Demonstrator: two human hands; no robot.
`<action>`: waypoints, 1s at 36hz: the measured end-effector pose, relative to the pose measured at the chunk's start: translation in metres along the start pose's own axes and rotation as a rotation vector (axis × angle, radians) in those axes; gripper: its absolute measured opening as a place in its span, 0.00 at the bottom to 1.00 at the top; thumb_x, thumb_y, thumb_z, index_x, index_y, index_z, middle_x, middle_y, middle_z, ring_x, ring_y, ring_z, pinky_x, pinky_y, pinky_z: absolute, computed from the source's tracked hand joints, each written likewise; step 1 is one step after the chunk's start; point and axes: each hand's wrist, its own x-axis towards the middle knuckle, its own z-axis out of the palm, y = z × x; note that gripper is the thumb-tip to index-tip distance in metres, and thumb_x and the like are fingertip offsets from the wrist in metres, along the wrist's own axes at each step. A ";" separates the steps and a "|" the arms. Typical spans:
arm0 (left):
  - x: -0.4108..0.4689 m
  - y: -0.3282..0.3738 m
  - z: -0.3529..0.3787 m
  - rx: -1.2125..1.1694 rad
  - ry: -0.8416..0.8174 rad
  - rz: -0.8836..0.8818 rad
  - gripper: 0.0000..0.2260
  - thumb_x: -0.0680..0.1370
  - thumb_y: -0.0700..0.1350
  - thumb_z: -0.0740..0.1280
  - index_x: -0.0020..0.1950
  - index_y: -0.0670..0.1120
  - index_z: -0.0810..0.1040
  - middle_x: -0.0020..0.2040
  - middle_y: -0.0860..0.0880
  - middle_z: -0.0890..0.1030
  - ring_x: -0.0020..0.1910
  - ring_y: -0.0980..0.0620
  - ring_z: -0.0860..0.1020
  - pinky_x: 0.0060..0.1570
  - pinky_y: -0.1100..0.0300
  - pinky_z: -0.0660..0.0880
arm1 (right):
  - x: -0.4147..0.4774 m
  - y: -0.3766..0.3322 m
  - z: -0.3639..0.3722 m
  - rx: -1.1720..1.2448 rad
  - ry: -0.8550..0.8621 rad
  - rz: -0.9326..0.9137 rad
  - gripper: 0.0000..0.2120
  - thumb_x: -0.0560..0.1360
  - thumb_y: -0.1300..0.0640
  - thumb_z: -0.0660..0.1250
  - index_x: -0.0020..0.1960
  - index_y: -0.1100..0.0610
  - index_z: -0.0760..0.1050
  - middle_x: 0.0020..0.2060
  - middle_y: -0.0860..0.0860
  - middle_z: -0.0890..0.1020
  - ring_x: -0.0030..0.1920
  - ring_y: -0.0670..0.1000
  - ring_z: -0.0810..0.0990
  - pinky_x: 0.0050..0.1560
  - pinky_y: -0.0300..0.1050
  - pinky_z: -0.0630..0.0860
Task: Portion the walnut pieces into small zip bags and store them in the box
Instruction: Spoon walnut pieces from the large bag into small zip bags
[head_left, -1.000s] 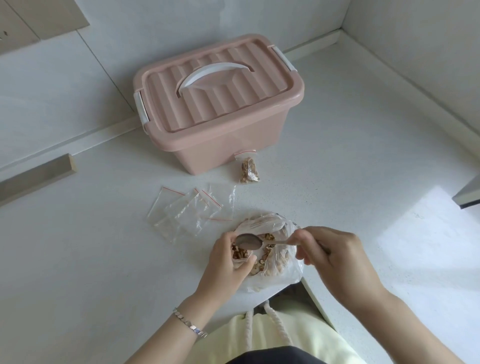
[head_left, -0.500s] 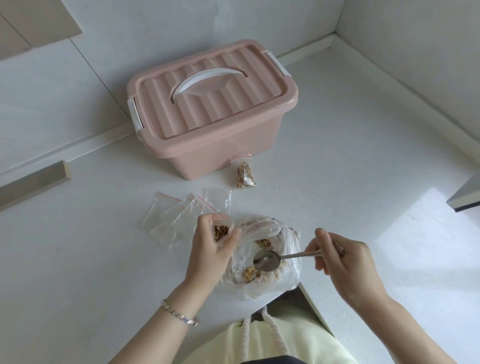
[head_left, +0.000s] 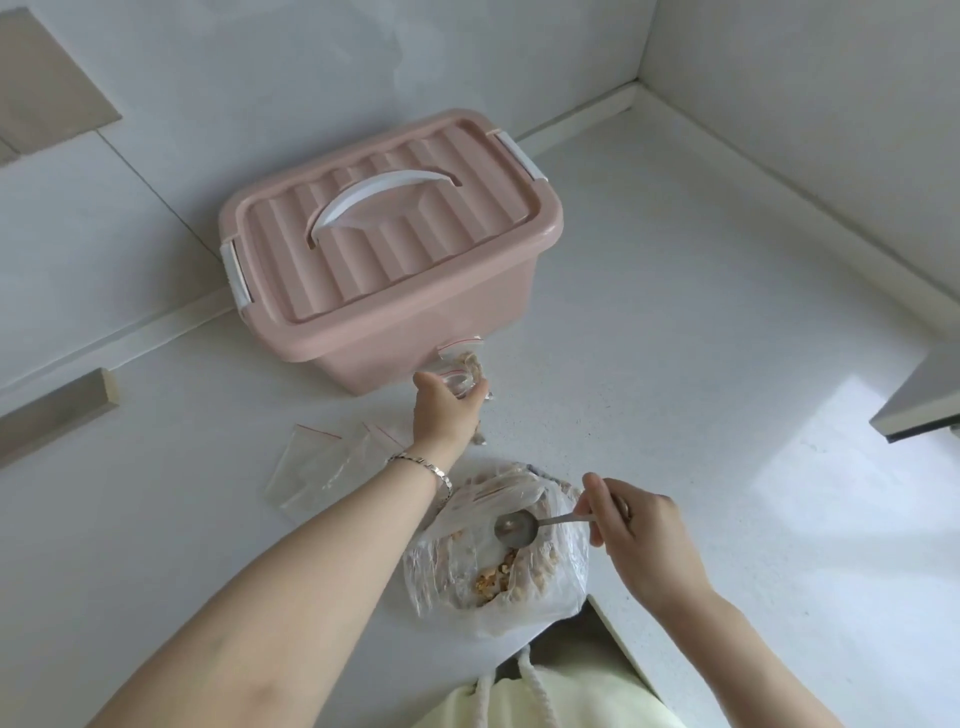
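Head view: the pink storage box (head_left: 415, 343) sits on the white countertop (head_left: 675, 405), its ribbed lid (head_left: 291, 249) on and its white handle (head_left: 384, 200) lying flat. A filled zip bag (head_left: 469, 359) of walnut leans against the box's front wall. Just beside it, the left hand (head_left: 445, 413) curls its fingers round a small zip bag (head_left: 457, 383); its contents are mostly hidden by the hand, though it looks like nut bits peek out below. Empty zip bags (head_left: 317, 467) lie flat near the left wrist. Closer in, the right hand (head_left: 641, 540) pinches a metal spoon (head_left: 515, 528), its bowl empty, over the open large plastic bag (head_left: 550, 587) holding the walnut pieces (head_left: 493, 574).
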 end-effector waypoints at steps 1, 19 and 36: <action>0.005 0.004 0.005 -0.010 0.001 -0.009 0.20 0.74 0.50 0.69 0.54 0.42 0.62 0.54 0.46 0.76 0.48 0.47 0.77 0.43 0.60 0.70 | 0.001 0.001 -0.001 0.011 0.004 0.006 0.18 0.78 0.48 0.56 0.32 0.50 0.75 0.22 0.46 0.75 0.22 0.41 0.72 0.25 0.33 0.65; 0.020 -0.008 0.007 0.075 -0.016 0.107 0.27 0.68 0.37 0.74 0.63 0.44 0.67 0.53 0.47 0.75 0.48 0.50 0.75 0.46 0.62 0.69 | 0.007 0.003 -0.006 0.027 0.018 0.007 0.19 0.77 0.48 0.56 0.35 0.55 0.79 0.21 0.47 0.74 0.23 0.41 0.73 0.26 0.33 0.63; -0.026 -0.104 -0.075 0.641 0.019 -0.104 0.22 0.73 0.50 0.69 0.63 0.43 0.68 0.60 0.43 0.73 0.61 0.42 0.69 0.55 0.51 0.68 | -0.002 -0.005 0.001 -0.040 0.008 -0.052 0.22 0.76 0.46 0.56 0.32 0.57 0.77 0.23 0.53 0.77 0.23 0.45 0.70 0.26 0.38 0.65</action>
